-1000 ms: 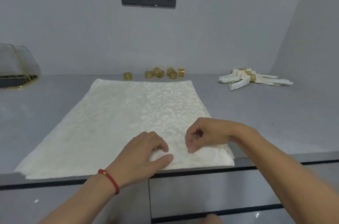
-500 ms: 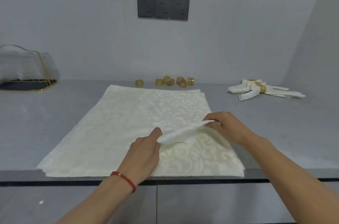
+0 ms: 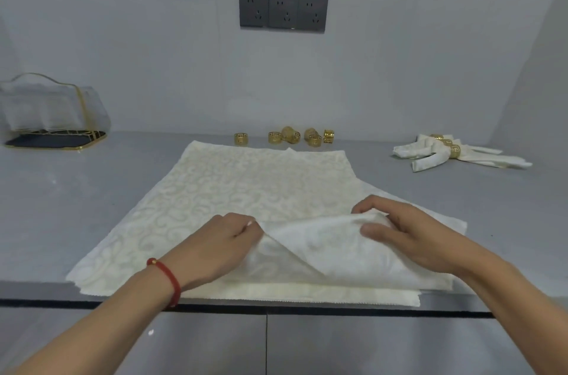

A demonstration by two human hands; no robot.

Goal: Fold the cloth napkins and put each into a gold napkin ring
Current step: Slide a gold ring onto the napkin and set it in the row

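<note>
Head view. Cream patterned napkin (image 3: 246, 190): spread flat on the grey table (image 3: 76, 205), near right corner lifted and turned back toward the middle. Left hand (image 3: 212, 248): grip pinching the raised fold at its left end; red bracelet (image 3: 167, 277) on the wrist. Right hand (image 3: 408, 236): grip holding the raised fold at its right end, thumb beneath, fingers over. Loose gold rings (image 3: 289, 136): row along the far edge, just beyond the napkin. Finished ringed napkins (image 3: 448, 153): pile at far right. Clear holder (image 3: 52, 110): far left. Dark wall sockets (image 3: 282, 10): above.
</note>
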